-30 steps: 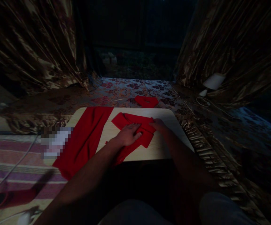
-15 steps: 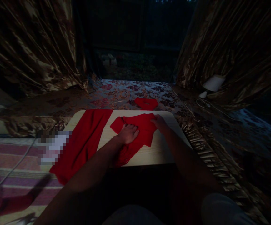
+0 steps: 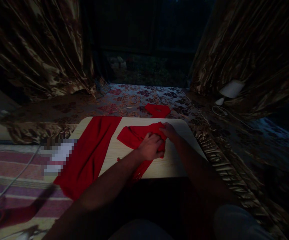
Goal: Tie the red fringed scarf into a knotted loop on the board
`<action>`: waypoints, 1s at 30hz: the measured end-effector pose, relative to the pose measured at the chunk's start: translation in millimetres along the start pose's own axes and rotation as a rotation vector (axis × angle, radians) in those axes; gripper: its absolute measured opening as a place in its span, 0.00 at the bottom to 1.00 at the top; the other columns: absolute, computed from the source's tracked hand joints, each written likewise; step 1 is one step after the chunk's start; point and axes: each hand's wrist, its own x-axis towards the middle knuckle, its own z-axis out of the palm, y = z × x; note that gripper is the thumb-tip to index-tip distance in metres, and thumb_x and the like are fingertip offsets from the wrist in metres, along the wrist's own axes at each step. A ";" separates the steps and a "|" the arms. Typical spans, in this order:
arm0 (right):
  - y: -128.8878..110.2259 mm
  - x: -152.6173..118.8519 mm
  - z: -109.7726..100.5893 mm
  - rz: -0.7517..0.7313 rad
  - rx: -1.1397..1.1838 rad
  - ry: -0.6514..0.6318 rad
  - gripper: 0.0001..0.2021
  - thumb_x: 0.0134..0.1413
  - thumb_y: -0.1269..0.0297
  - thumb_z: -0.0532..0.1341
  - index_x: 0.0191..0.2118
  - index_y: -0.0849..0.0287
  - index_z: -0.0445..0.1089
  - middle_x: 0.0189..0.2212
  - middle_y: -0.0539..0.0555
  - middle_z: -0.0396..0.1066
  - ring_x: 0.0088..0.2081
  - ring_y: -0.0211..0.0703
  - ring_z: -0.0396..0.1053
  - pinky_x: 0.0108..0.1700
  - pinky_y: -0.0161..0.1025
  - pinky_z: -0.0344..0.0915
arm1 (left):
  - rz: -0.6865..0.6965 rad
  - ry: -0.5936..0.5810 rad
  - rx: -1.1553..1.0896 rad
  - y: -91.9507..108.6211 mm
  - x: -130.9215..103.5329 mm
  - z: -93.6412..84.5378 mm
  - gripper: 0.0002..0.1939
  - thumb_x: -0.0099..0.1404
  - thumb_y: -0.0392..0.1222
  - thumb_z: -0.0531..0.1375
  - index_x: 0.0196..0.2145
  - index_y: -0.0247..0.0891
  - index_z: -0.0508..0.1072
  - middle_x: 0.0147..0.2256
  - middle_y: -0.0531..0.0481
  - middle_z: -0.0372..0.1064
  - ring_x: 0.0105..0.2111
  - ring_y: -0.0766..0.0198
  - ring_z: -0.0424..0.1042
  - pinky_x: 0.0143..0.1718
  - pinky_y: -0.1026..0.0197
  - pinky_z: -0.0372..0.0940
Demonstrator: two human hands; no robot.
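Note:
A small red cloth garment (image 3: pixel 131 136) lies partly folded on the pale wooden table (image 3: pixel 174 166). My left hand (image 3: pixel 152 146) is over its right part, fingers curled into the fabric. At the far right corner, my right hand (image 3: pixel 169 130) pinches the cloth edge. A lower strip of red fabric with an uneven edge shows under my left wrist; my forearm hides part of it. To the left, a longer red cloth (image 3: pixel 91 150) is draped over the table and hangs past its near left corner.
Another red piece with an opening (image 3: pixel 158 108) lies on the patterned cover beyond the table. A small white lamp (image 3: pixel 231 89) with a cord stands at the right. Near the lower left are a red cylindrical object (image 3: pixel 11 218) and a cable (image 3: pixel 16 180) on striped fabric.
My left hand has slid right, from flat on the garment's middle to near my right hand, fingers now curled. The garment's right side is folded and bunched; my right hand stays at the corner.

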 end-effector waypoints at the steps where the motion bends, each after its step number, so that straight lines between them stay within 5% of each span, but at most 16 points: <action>1: -0.5 0.0 -0.4 0.009 -0.014 0.009 0.10 0.44 0.63 0.64 0.35 0.58 0.69 0.32 0.50 0.74 0.35 0.43 0.71 0.37 0.37 0.65 | 0.005 -0.025 0.026 8.3 2.6 2.7 0.27 0.65 0.58 0.59 0.55 0.37 0.72 0.49 0.39 0.70 0.53 0.47 0.64 0.59 0.43 0.51; 7: -1.1 0.4 -0.2 0.019 -0.069 -0.003 0.10 0.46 0.63 0.63 0.36 0.60 0.69 0.33 0.52 0.74 0.34 0.42 0.70 0.35 0.35 0.62 | -0.162 -0.073 0.126 46.8 19.5 19.5 0.23 0.63 0.48 0.60 0.53 0.34 0.70 0.52 0.35 0.67 0.51 0.46 0.63 0.52 0.46 0.56; 13: -0.3 -0.9 2.7 0.034 -0.048 -0.041 0.08 0.46 0.66 0.64 0.35 0.61 0.69 0.31 0.51 0.74 0.32 0.41 0.70 0.33 0.34 0.62 | -0.291 -0.206 0.175 46.1 40.2 22.9 0.24 0.63 0.46 0.61 0.52 0.27 0.72 0.48 0.28 0.71 0.48 0.44 0.66 0.50 0.45 0.55; 22: -3.3 9.2 0.2 0.022 0.188 -0.085 0.11 0.45 0.65 0.63 0.38 0.59 0.69 0.31 0.50 0.75 0.30 0.41 0.71 0.31 0.34 0.65 | -0.162 -0.377 0.104 47.6 33.3 12.3 0.15 0.60 0.47 0.61 0.39 0.33 0.79 0.36 0.34 0.76 0.41 0.46 0.73 0.51 0.43 0.57; 24: -2.4 15.8 -4.0 -0.017 0.242 -0.086 0.13 0.46 0.64 0.62 0.40 0.59 0.70 0.32 0.50 0.76 0.32 0.42 0.73 0.34 0.35 0.66 | -0.152 -0.308 0.087 50.6 28.5 7.3 0.15 0.62 0.47 0.60 0.39 0.33 0.79 0.37 0.35 0.75 0.41 0.47 0.73 0.51 0.44 0.58; 27: 4.6 23.6 -7.5 0.002 0.050 -0.003 0.11 0.46 0.66 0.63 0.39 0.60 0.72 0.32 0.51 0.76 0.35 0.44 0.73 0.37 0.35 0.66 | -0.201 -0.020 0.026 44.1 19.1 0.6 0.18 0.67 0.50 0.56 0.46 0.36 0.76 0.44 0.36 0.73 0.46 0.47 0.70 0.50 0.46 0.61; 30: 15.8 25.7 -6.6 0.049 -0.198 0.042 0.09 0.48 0.66 0.65 0.37 0.61 0.73 0.34 0.53 0.77 0.37 0.46 0.73 0.38 0.35 0.64 | -0.413 0.215 -0.087 15.7 1.3 -2.4 0.16 0.67 0.48 0.57 0.47 0.36 0.74 0.45 0.37 0.71 0.48 0.48 0.69 0.50 0.47 0.63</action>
